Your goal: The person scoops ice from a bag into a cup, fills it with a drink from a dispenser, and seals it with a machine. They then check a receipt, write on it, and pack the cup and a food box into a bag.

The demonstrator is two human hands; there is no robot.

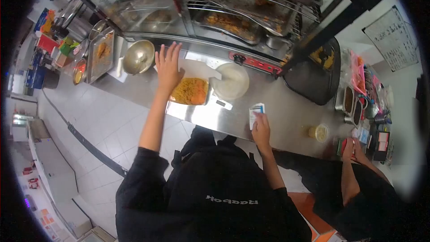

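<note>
My left hand (168, 69) reaches over the counter with fingers spread and nothing in it. Just to its right lies an open takeaway box (208, 90) filled with yellow rice (187, 90) and an orange portion at one side. Against the box stands a round whitish translucent container (231, 80), with what looks like a small digital scale (224, 104) partly hidden below it. My right hand (260, 127) grips a small white-and-blue packet (256, 111) near the counter's front edge. A metal bowl (139, 57) rests left of my left hand.
A glass-fronted warming cabinet (188, 13) with food trays runs along the back. A tray of food (101, 56) is at the left, a black lidded container (313, 76) at the right. A clear tub (318, 133) stands near a co-worker's hands (351, 148).
</note>
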